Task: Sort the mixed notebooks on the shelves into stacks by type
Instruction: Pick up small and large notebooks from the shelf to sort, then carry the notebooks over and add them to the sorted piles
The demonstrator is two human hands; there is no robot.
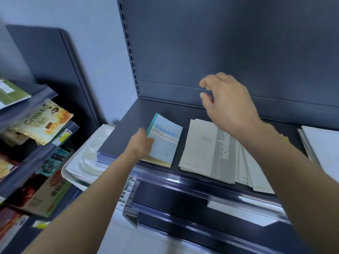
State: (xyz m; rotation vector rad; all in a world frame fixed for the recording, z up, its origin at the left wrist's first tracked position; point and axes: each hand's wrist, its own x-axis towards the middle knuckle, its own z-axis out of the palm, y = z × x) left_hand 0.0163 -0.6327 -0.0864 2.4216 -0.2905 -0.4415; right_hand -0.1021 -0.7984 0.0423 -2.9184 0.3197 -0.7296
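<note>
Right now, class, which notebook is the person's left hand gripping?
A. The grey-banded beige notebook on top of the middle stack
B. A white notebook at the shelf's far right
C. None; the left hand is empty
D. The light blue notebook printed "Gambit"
D: the left hand pinches the light blue "Gambit" notebook by its teal spine edge, while the right hand hovers empty above the shelf.

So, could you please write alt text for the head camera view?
The left hand grips a light blue "Gambit" notebook on a dark shelf, while the right hand hovers open above a spread stack of beige notebooks. Snack packets fill shelves at the left.
</note>
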